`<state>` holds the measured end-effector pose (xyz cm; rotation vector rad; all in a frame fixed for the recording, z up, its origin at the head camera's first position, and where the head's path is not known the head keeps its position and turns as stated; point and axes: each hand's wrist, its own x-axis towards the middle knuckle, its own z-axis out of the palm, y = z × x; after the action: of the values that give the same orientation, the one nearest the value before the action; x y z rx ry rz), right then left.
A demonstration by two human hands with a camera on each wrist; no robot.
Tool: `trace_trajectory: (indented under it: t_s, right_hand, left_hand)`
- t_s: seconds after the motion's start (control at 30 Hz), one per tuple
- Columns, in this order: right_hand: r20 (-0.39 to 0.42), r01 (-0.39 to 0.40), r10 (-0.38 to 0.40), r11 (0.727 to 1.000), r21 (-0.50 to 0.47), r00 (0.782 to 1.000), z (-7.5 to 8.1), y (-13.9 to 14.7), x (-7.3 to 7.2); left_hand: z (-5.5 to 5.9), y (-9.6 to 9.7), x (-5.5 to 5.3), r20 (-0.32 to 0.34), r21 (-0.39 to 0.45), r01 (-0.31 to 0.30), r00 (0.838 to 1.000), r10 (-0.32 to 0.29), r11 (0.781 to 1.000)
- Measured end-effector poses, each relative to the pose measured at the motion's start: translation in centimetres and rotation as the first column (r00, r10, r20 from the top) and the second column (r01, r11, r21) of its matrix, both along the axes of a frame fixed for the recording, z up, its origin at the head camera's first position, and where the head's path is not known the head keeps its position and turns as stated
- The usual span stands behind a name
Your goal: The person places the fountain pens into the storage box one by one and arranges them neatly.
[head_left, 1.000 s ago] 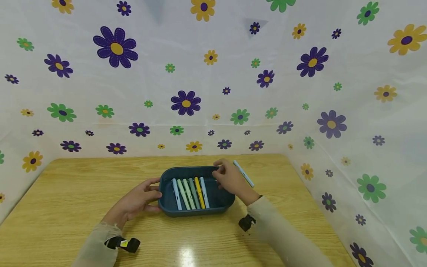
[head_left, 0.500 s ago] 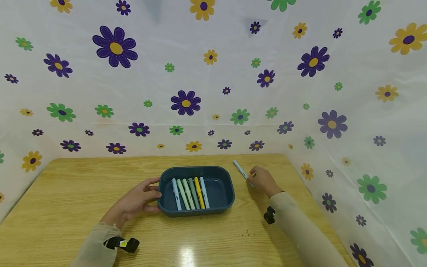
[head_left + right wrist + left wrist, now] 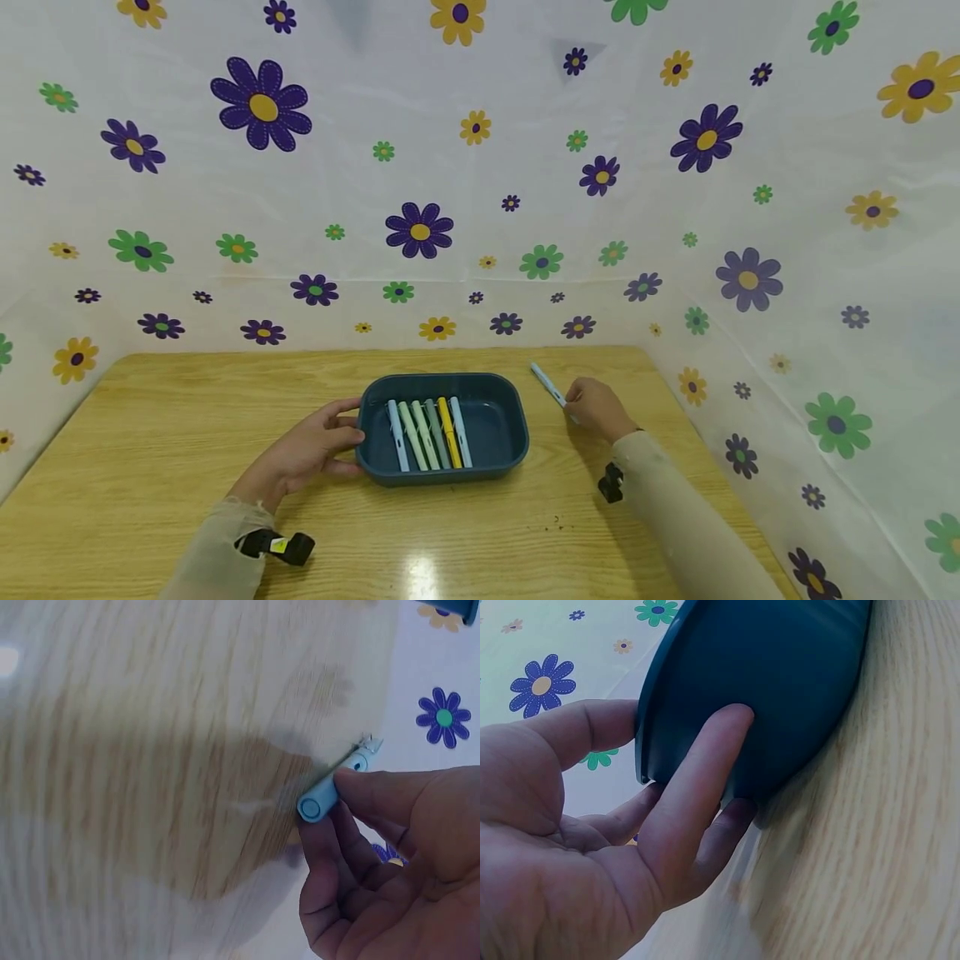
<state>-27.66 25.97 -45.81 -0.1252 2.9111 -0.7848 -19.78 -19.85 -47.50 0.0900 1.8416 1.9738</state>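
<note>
A dark blue rectangular tray [image 3: 495, 433] stands on the wooden table. My left hand [image 3: 311, 446] touches its left end from outside; in the left wrist view its spread fingers [image 3: 705, 769] rest on the tray's wall and rim. Inside lies a row of capped pens: a light blue pen [image 3: 397, 437], two pale green ones, a grey-green pen [image 3: 437, 433], a yellow pen [image 3: 448, 433] and another light blue one. Right of the tray, my right hand [image 3: 598, 410] pinches the near end of a light blue pen [image 3: 546, 382] between thumb and fingers, close over the table.
The wooden table [image 3: 225, 400] meets a white flower-printed curtain [image 3: 337, 183] at the back and sides. Small dark crumbs [image 3: 557, 523] lie near the front right. Black straps with small cameras [image 3: 611, 483] sit on both wrists.
My right hand has left the tray's right end, moved right to the loose pen and taken hold of its near end. My left hand has stayed at the tray.
</note>
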Motion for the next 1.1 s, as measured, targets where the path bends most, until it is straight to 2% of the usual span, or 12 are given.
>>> trace_trajectory:
  t_s: [0.3, 0.57, 0.83, 1.1]
  right_hand:
    - [0.061, -0.031, 0.033, 0.999, -0.035, 0.998, 0.6, 1.5, 1.9]
    - [0.105, 0.01, -0.003, 0.998, -0.062, 0.994, 0.8, 2.0, 3.6]
    - [0.117, 0.04, -0.026, 0.992, -0.118, 0.993, 0.7, 2.2, 4.1]
    - [0.17, 0.048, -0.019, 0.984, -0.171, 0.985, 0.4, 1.8, 4.2]
  left_hand:
    - [-0.1, -0.1, -0.1, -0.002, -0.006, 0.008, 1.0, -0.008, 1.0]
    - [-0.1, -0.1, -0.1, 0.0, -0.005, 0.008, 1.0, -0.008, 1.0]
    - [0.0, 0.0, -0.1, 0.004, -0.001, 0.007, 1.0, -0.007, 1.0]
    - [0.2, 0.0, 0.1, 0.003, 0.003, 0.012, 1.0, -0.012, 1.0]
